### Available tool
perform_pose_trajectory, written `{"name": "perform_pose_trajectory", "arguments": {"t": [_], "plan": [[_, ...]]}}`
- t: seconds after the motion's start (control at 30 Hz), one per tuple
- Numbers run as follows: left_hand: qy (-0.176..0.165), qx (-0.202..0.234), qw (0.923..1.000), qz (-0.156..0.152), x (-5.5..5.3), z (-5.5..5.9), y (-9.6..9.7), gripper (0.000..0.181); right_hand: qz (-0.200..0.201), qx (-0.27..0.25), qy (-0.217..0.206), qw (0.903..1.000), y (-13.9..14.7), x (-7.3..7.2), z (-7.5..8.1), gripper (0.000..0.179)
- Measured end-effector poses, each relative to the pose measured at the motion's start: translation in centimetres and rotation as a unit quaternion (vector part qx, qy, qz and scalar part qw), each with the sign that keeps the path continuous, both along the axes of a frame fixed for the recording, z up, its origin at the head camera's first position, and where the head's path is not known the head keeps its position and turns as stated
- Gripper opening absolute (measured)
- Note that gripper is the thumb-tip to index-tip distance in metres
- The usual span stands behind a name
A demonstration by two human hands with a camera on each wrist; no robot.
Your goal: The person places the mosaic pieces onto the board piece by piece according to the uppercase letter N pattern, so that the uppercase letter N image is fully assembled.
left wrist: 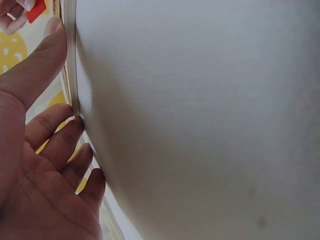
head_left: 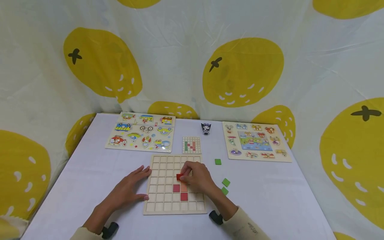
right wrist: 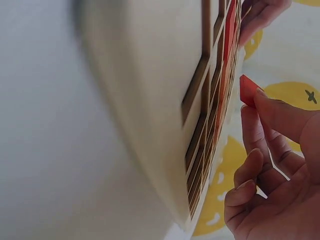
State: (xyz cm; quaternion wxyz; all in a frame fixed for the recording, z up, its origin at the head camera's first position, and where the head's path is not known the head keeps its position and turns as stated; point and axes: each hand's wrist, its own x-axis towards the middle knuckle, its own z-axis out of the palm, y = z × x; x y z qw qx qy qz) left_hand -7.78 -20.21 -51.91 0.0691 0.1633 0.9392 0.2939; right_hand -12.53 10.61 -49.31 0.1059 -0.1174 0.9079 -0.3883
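A wooden grid board [head_left: 159, 197] lies flat on the table, with two red tiles [head_left: 184, 196] and an orange tile [head_left: 183, 188] set in its squares. My right hand [head_left: 196, 176] pinches another red tile [head_left: 179, 177] between thumb and fingertips, close over the board's middle. In the right wrist view the pinched red tile [right wrist: 247, 91] sticks out past the thumb tip. My left hand [head_left: 127, 188] rests at the board's left edge, fingers spread; its thumb and fingertips [left wrist: 75, 125] touch the side of the board in the left wrist view.
A small pattern card [head_left: 191, 145] lies just behind the board, near a small dark figurine [head_left: 205, 128]. Several green tiles [head_left: 218, 161] lie to the right. Picture puzzles stand at the back left [head_left: 141, 131] and back right [head_left: 256, 141]. A fruit-patterned curtain [head_left: 180, 50] hangs behind.
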Motion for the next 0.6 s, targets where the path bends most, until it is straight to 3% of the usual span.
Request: {"name": "perform_pose_trajectory", "arguments": {"t": [0.33, 0.6], "plan": [[-0.014, 0.0, 0.9999, 0.003, -0.1, 0.0, 0.1, 0.102, 0.016, 0.0, -0.013, 0.9998, -2.0, 0.1, -0.3, 0.014], [-0.005, -0.004, 1.0, 0.002, 0.0, 0.1, 0.1, 0.102, 0.016, 0.032, 0.006, 0.9993, -2.8, 0.3, 0.0, 0.016]]}}
